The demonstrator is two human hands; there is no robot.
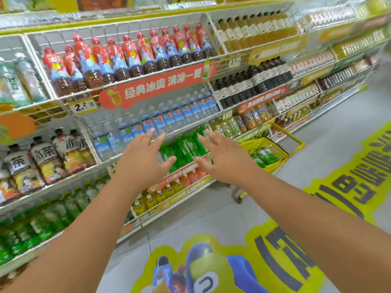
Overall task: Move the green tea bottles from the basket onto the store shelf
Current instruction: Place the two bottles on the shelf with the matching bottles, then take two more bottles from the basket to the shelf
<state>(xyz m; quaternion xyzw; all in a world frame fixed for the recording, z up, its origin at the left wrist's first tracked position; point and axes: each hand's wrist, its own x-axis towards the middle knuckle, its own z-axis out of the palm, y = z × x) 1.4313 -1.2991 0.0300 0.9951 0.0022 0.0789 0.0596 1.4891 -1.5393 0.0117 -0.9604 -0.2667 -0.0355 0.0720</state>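
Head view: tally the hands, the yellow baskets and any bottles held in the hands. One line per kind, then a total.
Hands: 2, the left hand and the right hand, both empty
Yellow baskets: 1, the yellow basket beside the shelf
Bottles held in the hands: 0
Total: 3

Both arms reach toward the store shelf [186,129]. The left hand [140,160] and right hand [225,158] are spread, empty, either side of a row of green tea bottles [184,148] below the water bottles [169,118]. A yellow basket [273,148] to the right on the floor holds more green bottles.
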